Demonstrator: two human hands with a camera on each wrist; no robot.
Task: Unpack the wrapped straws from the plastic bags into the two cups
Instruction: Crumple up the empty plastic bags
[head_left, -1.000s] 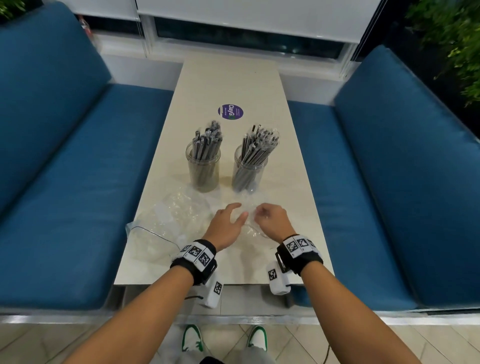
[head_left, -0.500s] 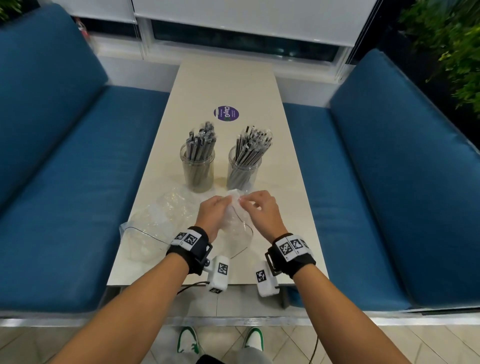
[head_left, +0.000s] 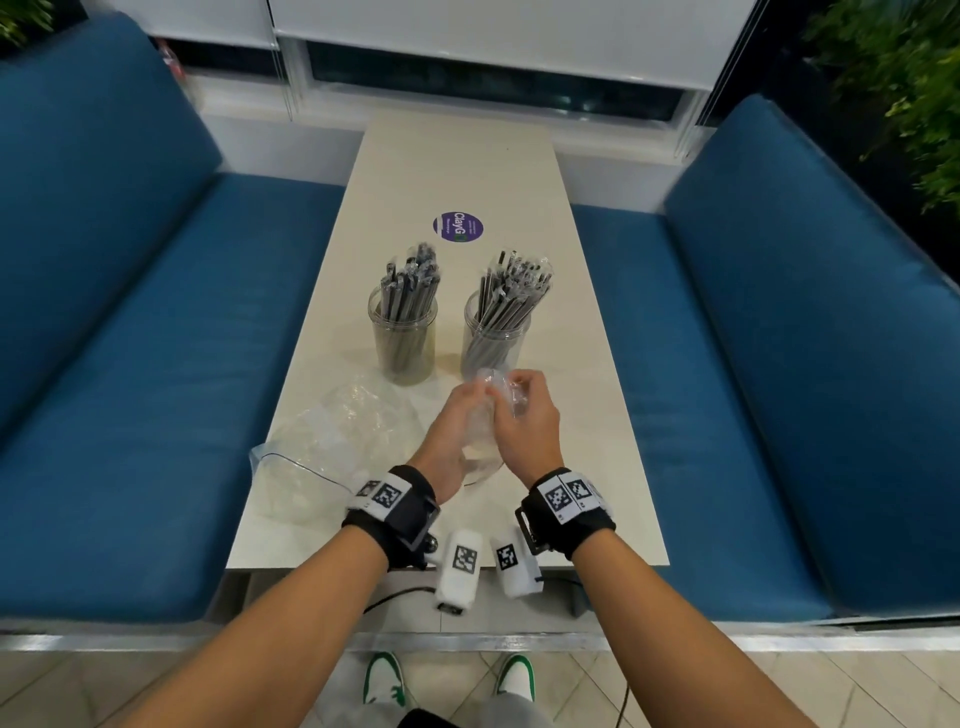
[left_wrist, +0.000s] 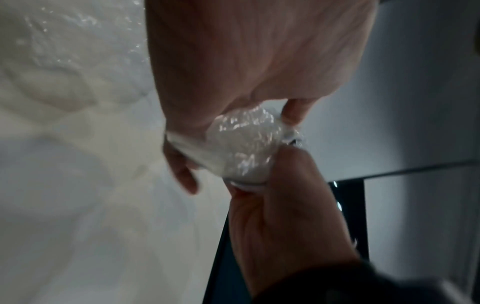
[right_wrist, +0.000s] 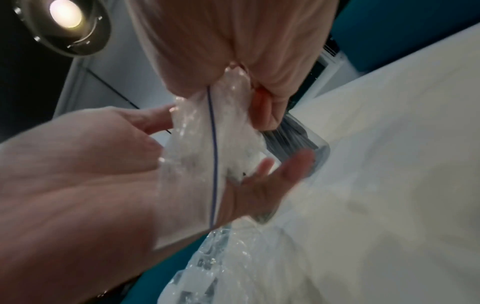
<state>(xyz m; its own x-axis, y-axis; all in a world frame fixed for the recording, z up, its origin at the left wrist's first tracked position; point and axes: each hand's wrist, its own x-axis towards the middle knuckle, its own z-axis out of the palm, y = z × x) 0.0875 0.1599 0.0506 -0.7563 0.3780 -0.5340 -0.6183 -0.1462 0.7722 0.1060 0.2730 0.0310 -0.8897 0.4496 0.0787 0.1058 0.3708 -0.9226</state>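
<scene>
Bag-handling had taken over from unpacking: where a second earlier my hands hovered low over the flat plastic on the bench (head_left: 597, 426), they had since lifted one clear plastic bag (head_left: 485, 415) off it and brought it up just in front of the right cup (head_left: 496, 338). My right hand (head_left: 524, 426) had its fingers (right_wrist: 270, 115) curled and pinching the bunched top of the bag, while my left hand (head_left: 452, 431) cupped it from below, thumb and fingers (left_wrist: 182, 172) wrapped around the crumpled wad. The bag's blue zip line ran down between both palms in the right wrist view, and I could see no straws inside it. The wrapped straws (head_left: 410, 286) stood upright in the left cup (head_left: 405, 338), and a second bundle leaned in the right cup. Another emptied bag (head_left: 322, 447) lay slack on the bench, left of my hands. I judged the unpacking itself finished, and what remained was only balling up and clearing the empty bags.
</scene>
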